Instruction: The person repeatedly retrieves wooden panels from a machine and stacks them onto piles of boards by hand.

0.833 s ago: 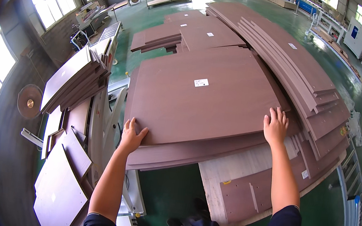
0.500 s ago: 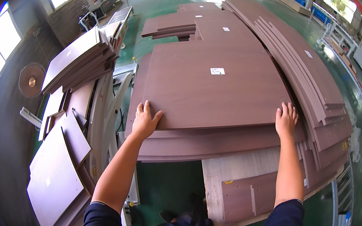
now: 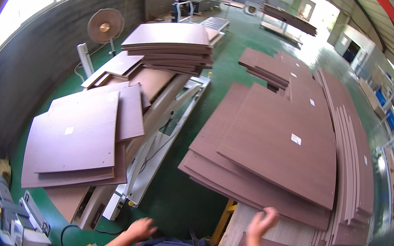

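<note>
A large brown panel (image 3: 282,139) with a white label lies on top of a stack of brown panels (image 3: 202,161) right of centre. My right hand (image 3: 263,222) is raised just short of the stack's near edge, off the panels. Its fingers are loosely bent, a little blurred, and nothing is in them. Low in the middle, my left hand (image 3: 142,228) hangs over the green floor, near my body. That hand is empty too, with fingers loosely curled and the thumb apart. Neither hand touches a panel.
On the left, a white-framed roller stand (image 3: 146,166) bears lighter-faced panels (image 3: 79,132) and another pile (image 3: 168,39) farther back. Long narrow panels (image 3: 346,157) are stacked at the right. A round fan (image 3: 105,26) stands by the wall. A black cable (image 3: 93,230) runs along the floor.
Both my hands have come off the top panel and drawn back toward my body. The view has swung left, bringing more of the left-hand panels into sight.
</note>
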Demonstrator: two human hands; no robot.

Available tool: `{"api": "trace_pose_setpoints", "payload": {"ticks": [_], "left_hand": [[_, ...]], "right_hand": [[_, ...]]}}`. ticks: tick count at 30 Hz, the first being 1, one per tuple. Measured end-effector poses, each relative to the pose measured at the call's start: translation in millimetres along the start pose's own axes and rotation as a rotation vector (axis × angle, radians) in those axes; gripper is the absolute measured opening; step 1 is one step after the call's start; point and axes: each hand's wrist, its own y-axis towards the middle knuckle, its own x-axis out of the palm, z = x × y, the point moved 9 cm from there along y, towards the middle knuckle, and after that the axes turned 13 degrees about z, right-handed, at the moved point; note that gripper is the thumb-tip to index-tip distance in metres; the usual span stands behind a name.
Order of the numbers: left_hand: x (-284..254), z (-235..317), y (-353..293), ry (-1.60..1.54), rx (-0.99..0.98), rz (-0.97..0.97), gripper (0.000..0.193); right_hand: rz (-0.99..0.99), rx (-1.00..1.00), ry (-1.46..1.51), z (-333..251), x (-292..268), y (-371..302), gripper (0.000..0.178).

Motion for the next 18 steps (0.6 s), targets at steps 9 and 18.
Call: {"api": "trace_pose_setpoints", "payload": {"ticks": [9,18], "left_hand": [[168,-233,-217,-0.381,-0.956,0.058,0.062],[222,-183,-315,-1.069,-1.493,0.800,0.037]], "right_hand": [[-1.615,-0.797,0.762,-311,88,-277,0.036],[-1.977,-0.899,0.741,-388,80,-389,0.032]]}}
